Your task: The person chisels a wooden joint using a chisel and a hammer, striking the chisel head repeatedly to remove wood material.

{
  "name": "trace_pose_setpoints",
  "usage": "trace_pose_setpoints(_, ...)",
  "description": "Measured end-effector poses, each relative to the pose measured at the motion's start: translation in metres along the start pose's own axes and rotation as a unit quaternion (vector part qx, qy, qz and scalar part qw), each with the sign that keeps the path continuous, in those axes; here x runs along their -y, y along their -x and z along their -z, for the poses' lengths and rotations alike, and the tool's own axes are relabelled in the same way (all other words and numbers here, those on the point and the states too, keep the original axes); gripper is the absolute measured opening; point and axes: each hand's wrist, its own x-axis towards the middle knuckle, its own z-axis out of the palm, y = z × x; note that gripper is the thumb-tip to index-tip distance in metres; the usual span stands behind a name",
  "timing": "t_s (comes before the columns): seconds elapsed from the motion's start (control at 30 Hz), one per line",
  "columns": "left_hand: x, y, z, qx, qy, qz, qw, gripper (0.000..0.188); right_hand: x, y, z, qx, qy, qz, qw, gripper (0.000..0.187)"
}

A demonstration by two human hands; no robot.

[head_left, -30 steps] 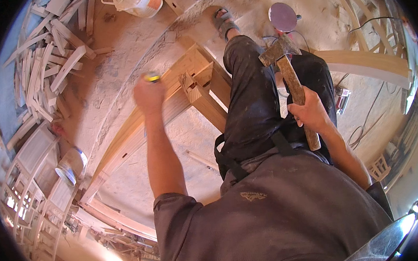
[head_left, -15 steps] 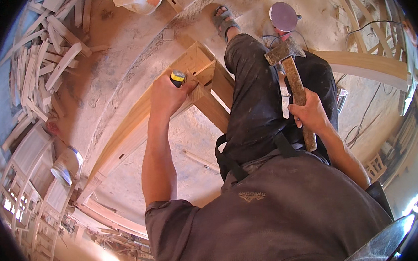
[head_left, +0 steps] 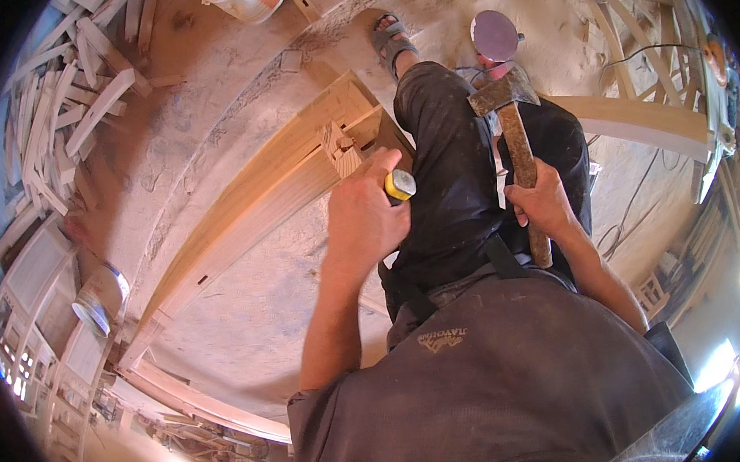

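Dusty floor [head_left: 205,169] surrounds the wooden frame [head_left: 244,188]; near it, left hand [head_left: 364,219] wraps fingers around yellow-black handle [head_left: 400,185]; farther, right hand [head_left: 546,199] grips hammer [head_left: 515,133].

Tool handle [head_left: 400,186] in left fingers [head_left: 393,226]: smooth, plastic-looking, glossy end. Hammer [head_left: 514,131] in right fingers [head_left: 517,195]: dull metal head, rough matt wooden shaft. Beyond left fingertips: smooth wooden frame [head_left: 286,167]. Between both hands: matt cloth trousers [head_left: 444,133]. Farther out: rough, dusty floor [head_left: 198,123].

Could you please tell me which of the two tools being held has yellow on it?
The tool in the left hand: its exposed end shows yellow, whereas the hammer in the right hand shows only brown and grey.
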Motion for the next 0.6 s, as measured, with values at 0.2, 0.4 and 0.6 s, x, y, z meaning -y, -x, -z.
trace_pose_setpoints(0.2, 0.001, -0.010, -0.015, 0.017, -0.185, 0.097, 0.978, 0.055, -0.008, 0.001, -0.004, 0.002, -0.009, 0.011, 1.000, 0.019)
trace_pose_setpoints(0.4, -0.027, -0.008, -0.032, -0.025, -0.029, -0.016, 0.999, 0.047, -0.002, 0.004, -0.011, -0.024, -0.020, 0.009, 0.999, 0.017)
trace_pose_setpoints(0.6, -0.007, 0.023, 0.039, -0.313, 0.206, -0.031, 0.926, 0.042, -0.007, 0.004, -0.007, -0.020, -0.015, 0.004, 1.000, 0.017)
